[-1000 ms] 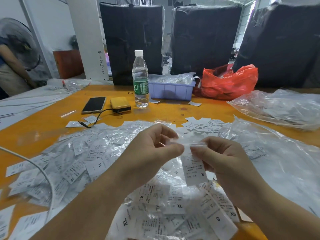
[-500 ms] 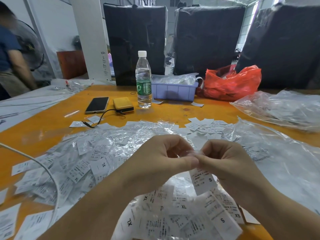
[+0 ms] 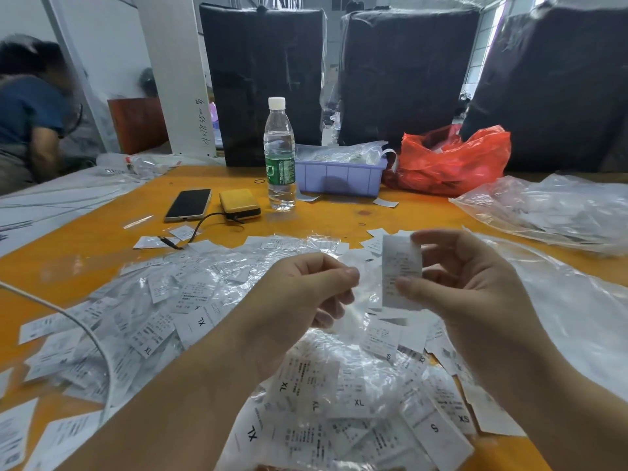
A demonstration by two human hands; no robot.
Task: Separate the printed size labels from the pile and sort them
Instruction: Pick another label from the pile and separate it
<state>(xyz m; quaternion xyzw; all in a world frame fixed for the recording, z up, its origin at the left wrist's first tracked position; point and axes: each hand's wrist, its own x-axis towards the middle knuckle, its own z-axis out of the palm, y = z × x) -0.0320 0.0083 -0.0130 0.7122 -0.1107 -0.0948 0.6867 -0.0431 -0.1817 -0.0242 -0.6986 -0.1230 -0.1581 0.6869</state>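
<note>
The right hand (image 3: 465,287) holds one label (image 3: 401,270) up above the pile (image 3: 210,300). The thumb and fingers pinch it by its edges, and it stands upright. The print on it is too blurry to read.

The left hand (image 3: 306,294) is just beside it, apart from the label. Its thumb and fingers pinch a thin clear wrapper (image 3: 353,311) that hangs down from them.

The pile of labels and clear wrappers lies under both hands and spreads to the left on the orange table (image 3: 339,215). Some labels say XL, some say S, and one says XS. A white cable (image 3: 68,314) curves over the left part of the pile.

Behind the pile lie a phone (image 3: 188,205) and a yellow box (image 3: 239,203) with a black cord. A water bottle (image 3: 279,154) stands next to them. A blue tray (image 3: 339,180) sits just right of the bottle, and a red bag (image 3: 452,161) is beside the tray. A big clear bag (image 3: 550,209) lies at the far right. Tall black wrapped bundles (image 3: 261,83) stand behind the table. A person (image 3: 27,113) in a blue shirt is at the far left.
</note>
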